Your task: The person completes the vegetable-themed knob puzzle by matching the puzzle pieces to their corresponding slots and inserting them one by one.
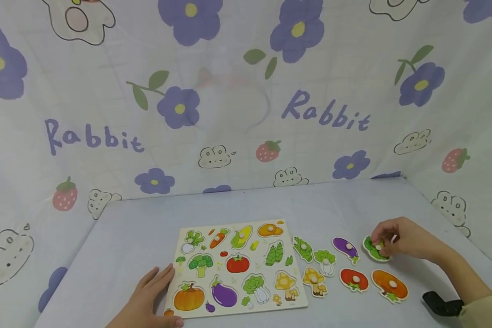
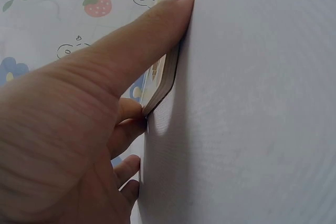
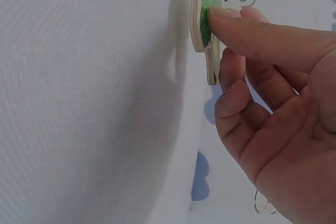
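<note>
My left hand [image 1: 147, 298] rests at the near left corner of a wooden vegetable puzzle board [image 1: 221, 310]. Its fingers lie along the left edge, and the extended thumb [image 2: 152, 32] touches the near edge. Over on the right, my right hand [image 1: 403, 239] pinches a green vegetable puzzle piece [image 1: 371, 251] between thumb and fingers. A shadow falls on the table beside this piece [image 3: 198, 19] in the right wrist view. Just left of it lies an eggplant piece [image 1: 343, 247]; closer to me are a tomato piece [image 1: 350, 284] and an orange piece with green leaves [image 1: 397, 291].
Right beside the board lie a green leafy piece [image 1: 301, 250], a bok choy piece [image 1: 325, 269] and a mushroom piece [image 1: 311, 278]. A black object [image 1: 438, 306] sits near the right forearm. Patterned cloth [image 1: 238, 109] hangs behind the table and along its sides.
</note>
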Demonstrator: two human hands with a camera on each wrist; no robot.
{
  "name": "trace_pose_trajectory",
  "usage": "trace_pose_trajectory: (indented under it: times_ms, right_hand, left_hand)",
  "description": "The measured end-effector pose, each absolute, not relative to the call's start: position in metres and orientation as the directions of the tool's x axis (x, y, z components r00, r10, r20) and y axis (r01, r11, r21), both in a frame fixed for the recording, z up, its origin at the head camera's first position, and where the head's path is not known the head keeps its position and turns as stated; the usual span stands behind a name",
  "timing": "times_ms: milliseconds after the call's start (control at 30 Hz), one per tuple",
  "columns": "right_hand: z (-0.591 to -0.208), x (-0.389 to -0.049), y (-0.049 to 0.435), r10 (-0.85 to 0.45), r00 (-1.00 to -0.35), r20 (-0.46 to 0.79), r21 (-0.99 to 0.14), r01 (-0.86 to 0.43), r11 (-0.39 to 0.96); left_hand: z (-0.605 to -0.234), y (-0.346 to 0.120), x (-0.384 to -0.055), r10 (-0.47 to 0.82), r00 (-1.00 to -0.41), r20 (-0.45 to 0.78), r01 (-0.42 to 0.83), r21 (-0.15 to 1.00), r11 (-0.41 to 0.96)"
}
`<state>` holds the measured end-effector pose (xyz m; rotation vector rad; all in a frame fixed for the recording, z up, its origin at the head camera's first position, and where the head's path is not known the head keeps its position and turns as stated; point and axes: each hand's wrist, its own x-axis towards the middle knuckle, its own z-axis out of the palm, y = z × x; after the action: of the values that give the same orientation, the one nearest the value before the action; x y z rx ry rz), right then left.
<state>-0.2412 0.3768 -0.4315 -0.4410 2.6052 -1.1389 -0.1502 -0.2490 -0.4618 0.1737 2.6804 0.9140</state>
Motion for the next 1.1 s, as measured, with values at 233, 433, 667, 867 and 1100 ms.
trace_pose_trajectory:
  times_ms: [233, 433, 667, 867, 1100]
  right_hand:
    - [-0.4306, -0.2408, 0.3753, -0.351, -0.928, -0.122, -0.734, -0.154, 0.661]
    - [-0.4322, -0.2417, 0.3756, -0.344, -0.931, -0.12, -0.733, -0.15, 0.663]
    - [-0.4319, -0.2428, 0.3774, -0.348, -0.932, -0.098, -0.723, -0.174, 0.668]
    - [-0.4316, -0.2422, 0.3772, -0.339, -0.936, -0.095, -0.722, -0.17, 0.671]
    - [-0.4308, -0.2414, 0.3762, -0.319, -0.943, -0.09, -0.71, -0.164, 0.685]
  left_hand:
    - [-0.4623, -0.2484, -0.1486, 0.212, -0.947, -0.241, 0.02, 0.614, 0.789]
    - [-0.461, -0.2495, -0.1477, 0.221, -0.947, -0.234, 0.026, 0.629, 0.777]
    - [-0.4588, -0.2483, -0.1486, 0.224, -0.949, -0.224, 0.037, 0.625, 0.78]
    - [-0.461, -0.2481, -0.1485, 0.219, -0.95, -0.222, 0.035, 0.619, 0.784]
    - [-0.4608, -0.2492, -0.1495, 0.225, -0.949, -0.22, 0.047, 0.609, 0.792]
